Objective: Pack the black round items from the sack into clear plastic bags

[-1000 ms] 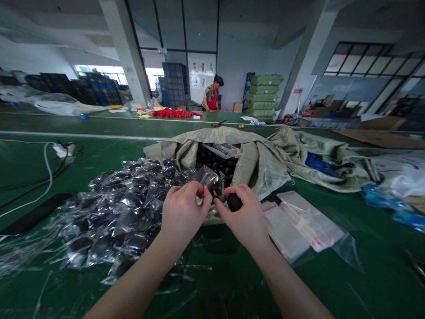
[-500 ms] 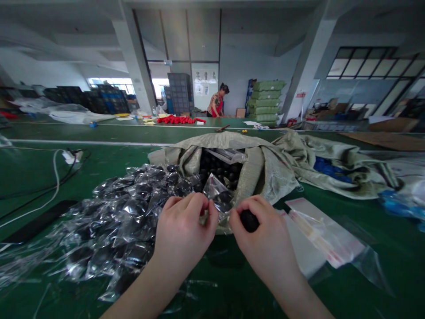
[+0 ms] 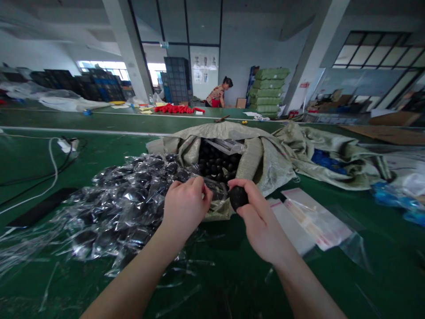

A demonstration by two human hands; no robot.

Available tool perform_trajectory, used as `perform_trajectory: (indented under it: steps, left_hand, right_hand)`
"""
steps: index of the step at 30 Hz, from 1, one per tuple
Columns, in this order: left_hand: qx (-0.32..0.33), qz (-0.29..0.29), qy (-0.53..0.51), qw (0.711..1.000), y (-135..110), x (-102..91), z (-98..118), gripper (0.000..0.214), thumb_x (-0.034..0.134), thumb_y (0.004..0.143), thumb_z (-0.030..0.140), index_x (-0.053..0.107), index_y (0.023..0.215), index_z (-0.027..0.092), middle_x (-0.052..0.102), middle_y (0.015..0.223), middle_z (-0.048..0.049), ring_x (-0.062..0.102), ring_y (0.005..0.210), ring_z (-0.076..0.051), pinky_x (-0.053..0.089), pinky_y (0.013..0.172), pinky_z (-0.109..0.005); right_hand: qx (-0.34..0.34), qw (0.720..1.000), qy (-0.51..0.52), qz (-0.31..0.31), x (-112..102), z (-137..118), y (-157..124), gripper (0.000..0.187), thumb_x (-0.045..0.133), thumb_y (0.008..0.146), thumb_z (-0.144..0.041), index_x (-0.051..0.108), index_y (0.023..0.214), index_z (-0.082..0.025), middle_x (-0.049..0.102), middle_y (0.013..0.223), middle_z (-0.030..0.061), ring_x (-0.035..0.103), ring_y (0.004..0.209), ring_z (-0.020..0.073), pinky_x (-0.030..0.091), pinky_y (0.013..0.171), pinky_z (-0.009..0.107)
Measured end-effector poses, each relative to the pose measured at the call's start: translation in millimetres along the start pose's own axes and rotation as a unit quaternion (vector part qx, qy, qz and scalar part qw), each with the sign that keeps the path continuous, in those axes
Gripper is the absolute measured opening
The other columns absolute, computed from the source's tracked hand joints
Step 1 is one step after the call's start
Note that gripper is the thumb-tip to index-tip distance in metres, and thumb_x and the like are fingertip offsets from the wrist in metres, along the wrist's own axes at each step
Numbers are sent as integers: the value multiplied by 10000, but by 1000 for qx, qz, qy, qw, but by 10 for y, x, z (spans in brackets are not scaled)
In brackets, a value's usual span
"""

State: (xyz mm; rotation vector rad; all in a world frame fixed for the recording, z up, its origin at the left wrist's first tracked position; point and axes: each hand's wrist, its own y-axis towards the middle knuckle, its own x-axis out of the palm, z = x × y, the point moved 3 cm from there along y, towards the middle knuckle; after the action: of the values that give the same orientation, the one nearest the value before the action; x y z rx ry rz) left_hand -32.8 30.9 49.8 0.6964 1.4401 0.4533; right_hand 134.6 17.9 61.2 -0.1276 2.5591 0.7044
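My right hand [image 3: 260, 217] has its thumb and fingers closed around a black ball [image 3: 238, 198], in front of the sack. Beside it, my left hand [image 3: 187, 201] is closed in a pinch on a clear plastic bag [image 3: 217, 189], which stretches towards the ball and looks dark inside. My left fingertips are partly hidden. Behind both hands an open woven sack [image 3: 252, 159] holds many loose black balls [image 3: 215, 166]. To the left lies a heap of black balls wrapped in clear bags [image 3: 133, 195].
Flat clear bags [image 3: 318, 221] lie to the right on the green table [image 3: 109, 146]. A black phone-like slab [image 3: 41, 207] and a white socket block [image 3: 68, 144] with cables are at left. Another sack [image 3: 358, 164] holds blue items. A person [image 3: 217, 94] stands at the far table.
My right hand has moved up and slightly left, and the black ball in it shows more fully. My left hand has risen a little. The view has tilted slightly down.
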Motion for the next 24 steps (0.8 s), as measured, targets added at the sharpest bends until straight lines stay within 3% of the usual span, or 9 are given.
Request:
perform_trajectory:
  steps: [4, 9, 13, 17, 24]
  left_hand:
    - [-3, -26, 2, 1000, -3, 86, 10, 201, 460, 866, 195, 559, 691, 183, 653, 657, -43, 599, 588, -182, 378, 640, -330]
    - [-20, -72, -2, 997, 13, 76, 39, 167, 482, 852, 224, 601, 746, 174, 701, 736, -74, 641, 634, -208, 395, 643, -337]
    - [-28, -98, -19, 995, 32, 59, 20, 180, 488, 860, 254, 617, 760, 178, 709, 731, -73, 657, 649, -215, 421, 645, -330]
    - [-41, -125, -57, 990, 39, 84, -33, 216, 486, 878, 278, 625, 741, 188, 698, 693, -61, 650, 621, -209, 416, 600, -306]
    - [-61, -147, -113, 981, 42, 125, -116, 245, 492, 880, 326, 623, 720, 194, 668, 657, -45, 605, 561, -182, 377, 538, -272]
  right_hand:
    - [34, 992, 124, -15, -8, 11, 13, 492, 470, 827, -198, 529, 1311, -258, 632, 1232, 60, 617, 1126, 214, 535, 928, 377]
    - [80, 971, 223, -19, 171, 70, 60, 411, 654, 807, -400, 575, 1179, -245, 686, 1102, 70, 695, 947, 212, 597, 762, 336]
    - [99, 985, 139, 9, 268, 229, 84, 457, 691, 782, -470, 560, 1149, -231, 684, 1046, 70, 698, 770, 192, 573, 586, 295]
    - [54, 997, 45, 6, 291, 311, 108, 469, 723, 760, -429, 600, 1165, -227, 686, 1079, 83, 688, 853, 214, 581, 707, 337]
    - [35, 999, 31, -9, 296, 318, 106, 443, 579, 819, -244, 569, 1260, -205, 677, 1118, 108, 688, 868, 203, 584, 764, 351]
